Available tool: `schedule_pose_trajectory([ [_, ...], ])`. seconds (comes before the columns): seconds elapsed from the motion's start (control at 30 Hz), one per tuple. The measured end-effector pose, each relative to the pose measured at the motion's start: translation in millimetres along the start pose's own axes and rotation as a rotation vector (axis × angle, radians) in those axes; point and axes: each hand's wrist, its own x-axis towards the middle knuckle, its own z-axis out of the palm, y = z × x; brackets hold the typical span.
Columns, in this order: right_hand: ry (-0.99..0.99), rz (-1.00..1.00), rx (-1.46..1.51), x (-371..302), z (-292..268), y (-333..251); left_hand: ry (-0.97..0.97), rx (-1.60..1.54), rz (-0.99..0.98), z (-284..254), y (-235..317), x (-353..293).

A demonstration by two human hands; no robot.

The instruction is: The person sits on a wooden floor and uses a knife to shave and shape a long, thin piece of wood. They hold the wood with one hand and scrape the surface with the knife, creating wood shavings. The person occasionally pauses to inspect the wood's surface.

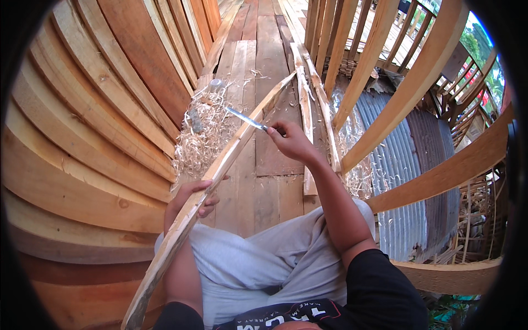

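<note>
A long pale strip of wood (224, 158) runs slantwise from beside my left hip up to the floorboards ahead, with some bark left along its near end. My left hand (192, 198) is wrapped round it near my knee. In my right hand (287, 141) is a knife (246, 117), gripped by its dark handle. Its bright blade points left and lies across the upper part of the strip, touching or just over it. Curled wood shavings (212, 124) are heaped on the floor to the left of the blade.
A plank wall (82, 121) curves up on my left. To the right stand wooden railing slats (407, 93), with corrugated metal roofing (399, 176) beyond them. Two more wood strips (304, 115) lie along the railing. A small clear container (216, 84) sits by the shavings.
</note>
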Motion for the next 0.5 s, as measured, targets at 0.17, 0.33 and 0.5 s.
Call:
schedule_pose_trajectory([
  [0.17,-0.107,0.117,-0.034,1.1,1.7,-8.3,0.028,0.064,0.037,2.0,2.8,25.4],
  [0.33,-0.098,-0.14,0.021,-2.9,14.3,8.9,-0.056,0.047,0.012,-3.4,4.1,36.8],
  [0.5,-0.161,-0.101,-0.005,-3.9,21.7,15.2,-0.171,-0.153,0.051,-0.3,-1.4,37.3],
])
